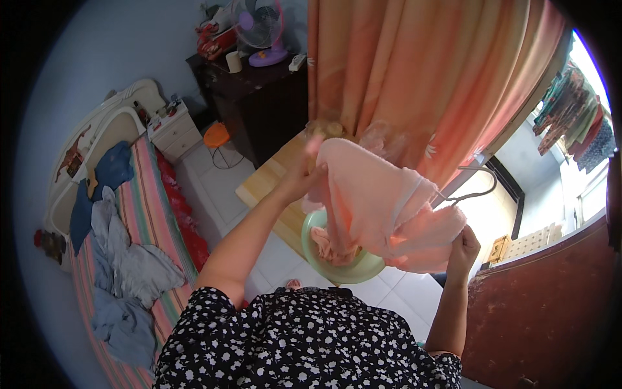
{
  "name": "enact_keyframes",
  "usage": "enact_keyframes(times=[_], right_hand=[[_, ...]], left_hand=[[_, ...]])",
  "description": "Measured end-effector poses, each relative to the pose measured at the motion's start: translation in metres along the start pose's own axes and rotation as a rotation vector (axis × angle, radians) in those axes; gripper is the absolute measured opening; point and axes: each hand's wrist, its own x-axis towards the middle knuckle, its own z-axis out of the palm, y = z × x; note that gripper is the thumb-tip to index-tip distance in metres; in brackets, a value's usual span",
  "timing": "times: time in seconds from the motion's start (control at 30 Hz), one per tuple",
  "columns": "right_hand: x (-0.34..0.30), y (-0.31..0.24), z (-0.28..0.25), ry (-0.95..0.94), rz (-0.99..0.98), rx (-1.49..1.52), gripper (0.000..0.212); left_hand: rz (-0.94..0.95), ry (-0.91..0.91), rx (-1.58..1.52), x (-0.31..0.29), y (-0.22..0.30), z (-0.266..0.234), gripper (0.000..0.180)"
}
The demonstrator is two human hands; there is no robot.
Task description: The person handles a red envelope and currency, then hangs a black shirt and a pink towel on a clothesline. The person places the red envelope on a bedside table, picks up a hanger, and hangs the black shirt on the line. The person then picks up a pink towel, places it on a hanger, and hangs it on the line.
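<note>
A fluffy pale-pink cloth (369, 188), towel-like or a garment, is stretched between my two hands in front of me. My left hand (303, 178) holds its left edge, with the thumb on the near side and the other fingers partly hidden behind. The lower right end is bunched in my closed right hand (464, 251). A grey curved hook (476, 191), like that of a clothes hanger, sticks out at the cloth's right side; its join with the cloth is hidden. Below is a light-green basin (363, 272) with more pink cloth (334, 249) in it.
A pale wooden table (265, 188) stands behind the basin, with clear plastic bags (382, 139) by the orange curtain (421, 65). A reddish-brown panel (544, 311) is at right. Left are a striped bed (155, 214), an orange stool (217, 135) and a dark cabinet (259, 104) bearing a fan (265, 32).
</note>
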Motion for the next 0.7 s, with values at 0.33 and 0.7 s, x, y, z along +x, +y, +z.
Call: enact_keyframes(times=[0.33,0.7], right_hand=[[0.036,-0.054,-0.001,-0.045,-0.165,-0.270,0.014],[0.097,-0.126,0.038,-0.082,-0.457,-0.306,0.015]], left_hand=[[0.185,-0.033,0.234,0.017,0.033,-0.038,0.034],[0.322,-0.044,0.488,0.064,0.154,-0.014,0.016]])
